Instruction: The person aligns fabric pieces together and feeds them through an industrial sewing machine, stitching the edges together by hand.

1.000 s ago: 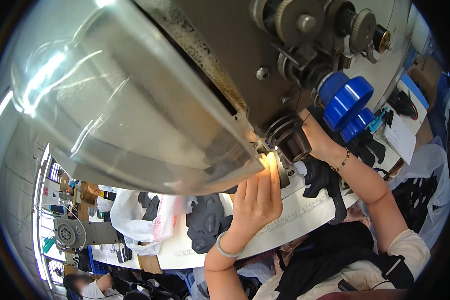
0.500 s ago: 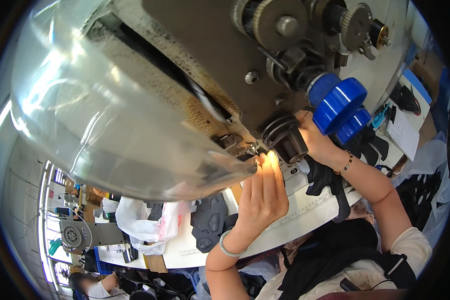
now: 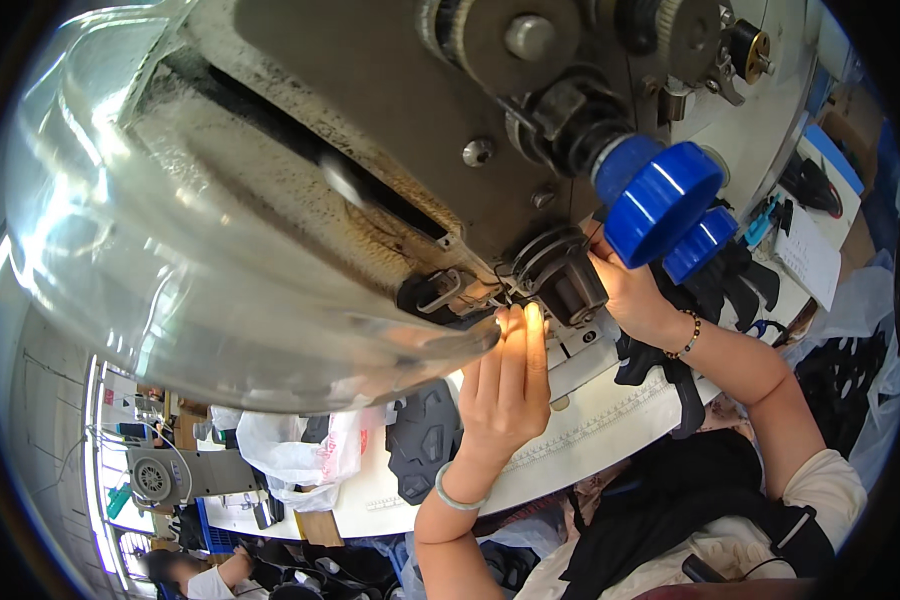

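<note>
Close in front of me stands an industrial sewing machine [image 3: 370,70] with a dark head. My left hand [image 3: 508,390], a pale bangle on its wrist, has its fingers nearly straight and pressed together. Their tips are at the needle and presser foot [image 3: 505,293], close by a dark edge of material; what they pinch, if anything, is hidden. My right hand [image 3: 630,300], wearing a beaded bracelet, is bent and closed behind the round black machine fitting [image 3: 570,280]. Its fingertips are mostly covered, so what they grip cannot be made out. A blue knob [image 3: 660,200] juts out above it.
A clear curved guard [image 3: 240,300] covers much of the left. Dark grey moulded pieces [image 3: 420,440] and a white plastic bag [image 3: 295,450] lie left on the white table [image 3: 590,440]. Black pieces [image 3: 685,395] lie under my right forearm. Another person [image 3: 210,575] sits far left.
The machine and my left hand sit slightly further left in the picture. The bright part in the machine's slot has moved up along it. Both hands keep much the same pose.
</note>
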Available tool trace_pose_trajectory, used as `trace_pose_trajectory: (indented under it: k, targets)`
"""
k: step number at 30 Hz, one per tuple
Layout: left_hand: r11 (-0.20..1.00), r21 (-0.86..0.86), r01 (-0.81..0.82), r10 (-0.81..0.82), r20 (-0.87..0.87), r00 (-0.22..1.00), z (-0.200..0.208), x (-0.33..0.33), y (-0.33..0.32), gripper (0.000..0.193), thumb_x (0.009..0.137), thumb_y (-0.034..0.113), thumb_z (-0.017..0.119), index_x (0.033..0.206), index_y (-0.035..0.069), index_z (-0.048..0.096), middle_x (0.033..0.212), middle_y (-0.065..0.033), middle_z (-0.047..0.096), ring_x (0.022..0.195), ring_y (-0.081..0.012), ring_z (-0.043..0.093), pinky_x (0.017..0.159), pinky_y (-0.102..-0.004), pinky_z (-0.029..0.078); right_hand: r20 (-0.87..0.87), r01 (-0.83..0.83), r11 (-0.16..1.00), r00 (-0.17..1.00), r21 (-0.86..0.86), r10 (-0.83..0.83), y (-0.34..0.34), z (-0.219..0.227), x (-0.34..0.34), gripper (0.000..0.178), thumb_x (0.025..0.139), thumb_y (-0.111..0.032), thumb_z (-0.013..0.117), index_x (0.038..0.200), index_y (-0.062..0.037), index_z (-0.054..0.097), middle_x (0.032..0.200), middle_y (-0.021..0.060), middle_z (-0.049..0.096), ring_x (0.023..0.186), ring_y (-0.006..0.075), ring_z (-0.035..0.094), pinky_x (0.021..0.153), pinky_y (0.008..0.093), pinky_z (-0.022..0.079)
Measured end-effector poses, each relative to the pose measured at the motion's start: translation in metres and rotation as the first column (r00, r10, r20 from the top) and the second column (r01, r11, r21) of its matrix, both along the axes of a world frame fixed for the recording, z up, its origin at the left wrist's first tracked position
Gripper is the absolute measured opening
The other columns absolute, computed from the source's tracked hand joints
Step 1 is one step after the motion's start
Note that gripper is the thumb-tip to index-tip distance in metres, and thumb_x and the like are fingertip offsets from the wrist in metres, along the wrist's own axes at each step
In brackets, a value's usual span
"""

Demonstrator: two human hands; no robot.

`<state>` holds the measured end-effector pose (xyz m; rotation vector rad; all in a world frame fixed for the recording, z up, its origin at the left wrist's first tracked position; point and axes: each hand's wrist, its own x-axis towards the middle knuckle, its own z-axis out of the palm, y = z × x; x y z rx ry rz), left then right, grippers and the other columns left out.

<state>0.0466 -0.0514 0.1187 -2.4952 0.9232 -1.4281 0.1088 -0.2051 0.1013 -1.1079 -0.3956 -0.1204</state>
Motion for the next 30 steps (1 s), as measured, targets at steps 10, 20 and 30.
trace_pose_trajectory:
  k: [10,20,30]
  targets:
    - [0.987,-0.156,0.035,-0.048,-0.084,0.995,-0.007,-0.001,0.010,0.023,0.081,0.009,0.070,0.101,-0.002,0.070,0.096,-0.0103,0.066,0.090,-0.0250,0.067,0.079,-0.0327,0.051,0.171,0.142,0.986,0.977,-0.091,-0.125,0.001,-0.011,-0.005,0.021,0.096,-0.020,0.054,0.090,-0.0006,0.060,0.068,0.0001,0.058,0.050,-0.0003,0.043,0.043,0.0160,0.034]
    - [0.940,-0.277,0.199,-0.217,-0.037,0.975,-0.012,0.012,0.019,0.026,0.072,0.002,0.074,0.098,-0.001,0.071,0.090,-0.0069,0.064,0.079,-0.0212,0.062,0.071,-0.0317,0.047,-0.126,0.095,0.995,0.988,0.041,-0.089,0.002,-0.001,-0.022,0.026,0.097,-0.020,0.054,0.081,0.0003,0.056,0.066,0.0014,0.057,0.047,-0.0001,0.043,0.042,0.0168,0.035]
    - [0.917,-0.339,0.212,-0.249,-0.071,0.966,-0.013,0.014,0.031,0.027,0.070,-0.001,0.074,0.097,-0.001,0.071,0.091,-0.0082,0.064,0.077,-0.0214,0.061,0.067,-0.0303,0.048,0.657,0.598,0.548,0.746,-0.584,-0.113,-0.042,0.022,-0.053,0.008,0.083,-0.011,0.060,0.077,-0.0078,0.057,0.079,0.0020,0.060,0.068,0.0187,0.056,0.054,0.0303,0.043]
